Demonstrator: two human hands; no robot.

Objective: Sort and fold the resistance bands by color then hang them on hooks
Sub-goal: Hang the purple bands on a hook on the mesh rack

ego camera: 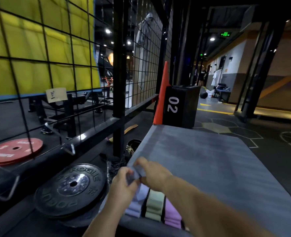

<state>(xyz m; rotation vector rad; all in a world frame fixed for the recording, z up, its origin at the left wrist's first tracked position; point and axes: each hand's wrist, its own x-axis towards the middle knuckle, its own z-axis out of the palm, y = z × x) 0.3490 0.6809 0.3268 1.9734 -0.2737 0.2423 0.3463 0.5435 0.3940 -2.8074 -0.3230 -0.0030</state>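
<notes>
Closest in, 3 folded bands lie side by side on the grey mat (209,168), just under the fingers: lavender band (134,206), pale green band (155,204), pink band (172,213). Above them, the left hand (122,184) and right hand (154,171) both pinch a blue-grey band (134,174), fingers curled tight on it. Left of the fingers, a black plate (71,187); beyond, a red plate (15,149), the wire grid (56,65), and a black box (180,105) marked 02.

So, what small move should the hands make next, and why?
Probably finish folding the bluish band and set it on the lilac pile: left hand and right hand both pinch it right above that pile, beside the green pile and pink pile.
</notes>
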